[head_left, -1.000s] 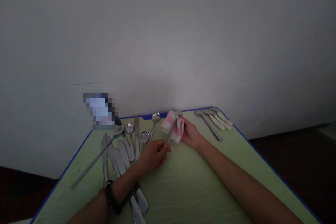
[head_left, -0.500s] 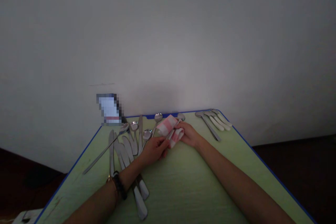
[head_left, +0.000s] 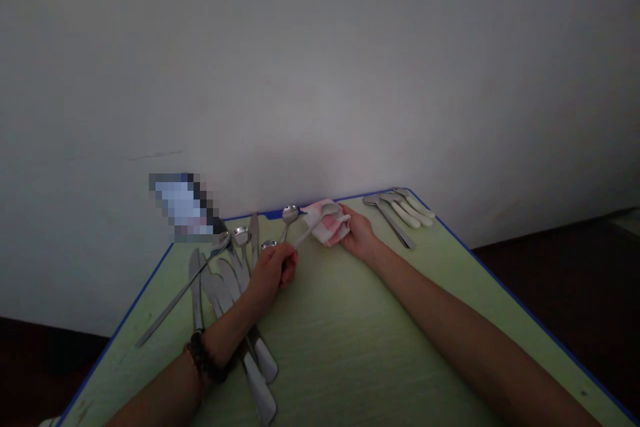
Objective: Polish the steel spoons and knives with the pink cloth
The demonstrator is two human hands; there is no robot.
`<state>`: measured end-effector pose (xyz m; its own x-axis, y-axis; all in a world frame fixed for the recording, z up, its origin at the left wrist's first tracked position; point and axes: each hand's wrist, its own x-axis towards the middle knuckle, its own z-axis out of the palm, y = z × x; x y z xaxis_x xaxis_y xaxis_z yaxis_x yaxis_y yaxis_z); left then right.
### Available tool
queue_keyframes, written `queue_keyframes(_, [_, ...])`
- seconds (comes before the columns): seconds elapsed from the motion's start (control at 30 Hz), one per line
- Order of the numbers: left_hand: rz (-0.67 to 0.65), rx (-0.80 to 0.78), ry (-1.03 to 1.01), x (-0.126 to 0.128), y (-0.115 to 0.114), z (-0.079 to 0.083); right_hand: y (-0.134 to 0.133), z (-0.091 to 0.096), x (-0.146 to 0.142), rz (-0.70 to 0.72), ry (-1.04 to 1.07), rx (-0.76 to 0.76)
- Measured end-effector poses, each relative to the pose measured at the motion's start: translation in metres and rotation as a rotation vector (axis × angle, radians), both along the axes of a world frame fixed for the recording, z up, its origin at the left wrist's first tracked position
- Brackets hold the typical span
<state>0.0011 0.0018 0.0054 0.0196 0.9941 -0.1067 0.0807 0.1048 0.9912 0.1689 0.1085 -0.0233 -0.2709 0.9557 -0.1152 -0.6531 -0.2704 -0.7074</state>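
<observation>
My left hand (head_left: 273, 270) is closed around the handle end of a metal spoon (head_left: 329, 209), whose bowl points away to the right. Behind and under that bowl is a pink and white checked cloth (head_left: 320, 231), gripped by my right hand (head_left: 358, 232) from its right side. The bowl lies against the cloth. Just beyond my left hand, another spoon (head_left: 289, 215) lies on the table, and one more spoon bowl (head_left: 269, 244) is partly hidden by my knuckles. Several table knives (head_left: 261, 387) lie beneath my left forearm.
At the right back lie a long spoon (head_left: 395, 227) and several pieces of white-handled cutlery (head_left: 417, 208). A long-handled spoon (head_left: 175, 300) and a short one (head_left: 241, 237) lie to the left. A blurred phone (head_left: 183, 207) leans at the wall behind the green table (head_left: 350, 360).
My left hand has drawn left and toward me along the spoon. The spoon's bowl now rests on the cloth rather than sticking out past it. The whole view has shifted slightly.
</observation>
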Motion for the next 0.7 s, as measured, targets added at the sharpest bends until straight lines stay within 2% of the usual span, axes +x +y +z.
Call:
queue_keyframes(0.1, [-0.052, -0.008, 0.024, 0.001, 0.000, -0.001, 0.000, 0.005, 0.003, -0.083, 0.102, -0.116])
queue_keyframes(0.23, [-0.115, -0.012, 0.083, -0.001, 0.001, -0.002, -0.001, 0.014, 0.011, -0.110, 0.146, -0.159])
queue_keyframes(0.4, [-0.218, -0.023, 0.114, -0.002, 0.002, -0.002, -0.005, 0.018, 0.010, -0.009, 0.084, -0.123])
queue_keyframes(0.53, [-0.220, 0.001, 0.113, 0.000, 0.001, -0.001, -0.009, 0.016, 0.003, 0.027, -0.011, -0.104])
queue_keyframes(0.7, [-0.257, -0.009, 0.092, 0.001, 0.000, -0.001, -0.015, 0.015, 0.001, 0.071, -0.115, 0.004])
